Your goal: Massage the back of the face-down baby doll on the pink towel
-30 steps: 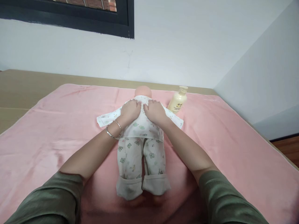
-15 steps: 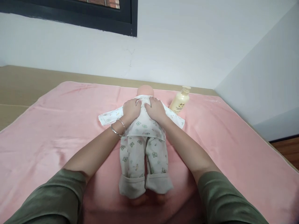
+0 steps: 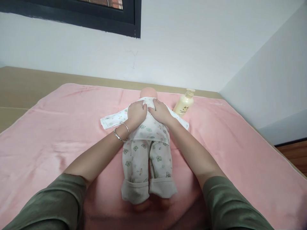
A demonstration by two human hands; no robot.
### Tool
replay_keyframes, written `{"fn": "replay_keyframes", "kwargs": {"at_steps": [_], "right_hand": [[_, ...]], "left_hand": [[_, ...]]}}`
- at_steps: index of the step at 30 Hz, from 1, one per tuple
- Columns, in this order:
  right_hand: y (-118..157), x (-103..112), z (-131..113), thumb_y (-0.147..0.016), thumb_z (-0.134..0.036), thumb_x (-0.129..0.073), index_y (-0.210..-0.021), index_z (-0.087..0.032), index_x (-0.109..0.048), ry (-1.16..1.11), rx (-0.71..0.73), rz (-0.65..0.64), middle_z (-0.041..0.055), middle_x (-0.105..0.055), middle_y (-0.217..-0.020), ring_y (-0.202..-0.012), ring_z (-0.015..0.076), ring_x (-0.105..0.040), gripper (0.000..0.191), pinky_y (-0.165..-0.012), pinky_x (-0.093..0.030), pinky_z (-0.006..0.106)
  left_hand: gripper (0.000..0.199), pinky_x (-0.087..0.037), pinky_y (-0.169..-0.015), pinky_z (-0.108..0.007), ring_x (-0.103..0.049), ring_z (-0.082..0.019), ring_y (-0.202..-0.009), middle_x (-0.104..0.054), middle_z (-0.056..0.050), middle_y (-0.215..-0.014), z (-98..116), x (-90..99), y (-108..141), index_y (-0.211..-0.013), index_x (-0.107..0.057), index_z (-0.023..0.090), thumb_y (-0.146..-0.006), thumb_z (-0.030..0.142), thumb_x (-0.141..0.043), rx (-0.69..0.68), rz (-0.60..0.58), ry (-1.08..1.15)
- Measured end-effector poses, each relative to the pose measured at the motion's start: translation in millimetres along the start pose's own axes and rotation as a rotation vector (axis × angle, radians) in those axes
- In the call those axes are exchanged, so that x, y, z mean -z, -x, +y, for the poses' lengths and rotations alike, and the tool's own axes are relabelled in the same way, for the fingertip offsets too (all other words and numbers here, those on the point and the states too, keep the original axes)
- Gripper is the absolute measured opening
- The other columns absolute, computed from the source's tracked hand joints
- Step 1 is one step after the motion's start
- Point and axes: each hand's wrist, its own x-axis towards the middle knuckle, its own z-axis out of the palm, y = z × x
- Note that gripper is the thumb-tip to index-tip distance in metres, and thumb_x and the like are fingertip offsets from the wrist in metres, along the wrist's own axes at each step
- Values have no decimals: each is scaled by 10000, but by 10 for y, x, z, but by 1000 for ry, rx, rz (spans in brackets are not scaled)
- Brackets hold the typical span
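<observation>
A baby doll in white printed pyjamas lies stretched out in the middle, its bald head at the far end and its feet toward me. Its sleeves spread to both sides, and the trouser cuffs are folded up. My left hand lies flat on the upper left of the doll's torso, thumb pointing inward. On the upper right of the torso rests my right hand, also flat, its thumb near the left one. Neither hand grips anything. The doll's face is not visible.
A pink sheet spreads under the doll over a tan surface. Just right of the doll's right-hand sleeve stands a pale yellow pump bottle. A white wall with a dark window frame rises behind.
My left hand has shifted slightly to the right, toward the middle of the doll's torso. The right hand stays nearly in place. The doll and bottle look unmoved.
</observation>
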Motion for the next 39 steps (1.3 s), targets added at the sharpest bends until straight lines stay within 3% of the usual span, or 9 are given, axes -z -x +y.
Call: {"fn": "replay_keyframes", "kwargs": {"at_steps": [5,9,16,21,27,31,36,39], "right_hand": [[-10,75,72,-1002,-430,-410,-1458,-71,-495,-65,65,-29,203,-592,-1492,-1307,356,-595,587,-1106,-459,456],[72,87,-114,-1041,-361,-358,-1416,-24,-523,70,13,-8,235,-616,-1449,-1309,368,-582,531,-1123,-424,470],[340,57,-529,-1063,-265,-311,-1418,77,-514,309,-44,23,326,-578,-1442,-1360,389,-535,533,-1165,-373,477],[235,134,-377,-1055,-306,-333,-1330,-57,-612,149,-65,-41,235,-657,-1376,-1286,342,-600,465,-1088,-458,437],[55,193,-123,-1056,-371,-334,-1307,-49,-629,67,-135,-67,216,-688,-1345,-1239,338,-638,504,-1084,-447,419],[132,165,-225,-1082,-369,-287,-1385,-1,-568,142,-117,-70,241,-623,-1438,-1336,358,-567,552,-1151,-386,456],[319,128,-504,-1070,-284,-326,-1516,103,-406,313,-31,-62,317,-498,-1541,-1438,406,-464,595,-1207,-316,481],[292,109,-489,-1064,-250,-317,-1489,80,-458,287,-7,-63,307,-521,-1522,-1416,397,-488,556,-1193,-335,477]], "left_hand": [[412,-496,-1032,-399,-658,-308,-1195,-714,-188,-1237,181,92,167,-1221,-671,122,-978,155,-340,-96,-8,-56],[386,-510,-994,-385,-666,-311,-1193,-713,-203,-1235,195,144,169,-1183,-672,99,-963,124,-356,-121,-67,-48],[394,-513,-844,-392,-705,-323,-1048,-764,-172,-1143,-34,169,-57,-1064,-710,160,-994,327,-359,9,-145,55],[444,-516,-924,-403,-687,-329,-1116,-742,-200,-1202,27,168,18,-1109,-707,131,-1008,344,-330,17,-123,-15],[438,-484,-1069,-479,-594,-381,-1294,-684,-245,-1302,196,141,188,-1251,-649,62,-974,309,-417,-44,-56,-144],[420,-507,-1020,-450,-639,-367,-1228,-707,-235,-1256,124,142,103,-1190,-680,85,-963,317,-415,-5,-88,-66],[455,-522,-827,-404,-703,-333,-1031,-760,-189,-1155,-71,140,-67,-1074,-716,149,-987,403,-350,28,-155,76],[476,-520,-829,-392,-705,-325,-1034,-759,-189,-1166,-91,129,-82,-1084,-717,140,-996,413,-337,26,-140,65]]}}
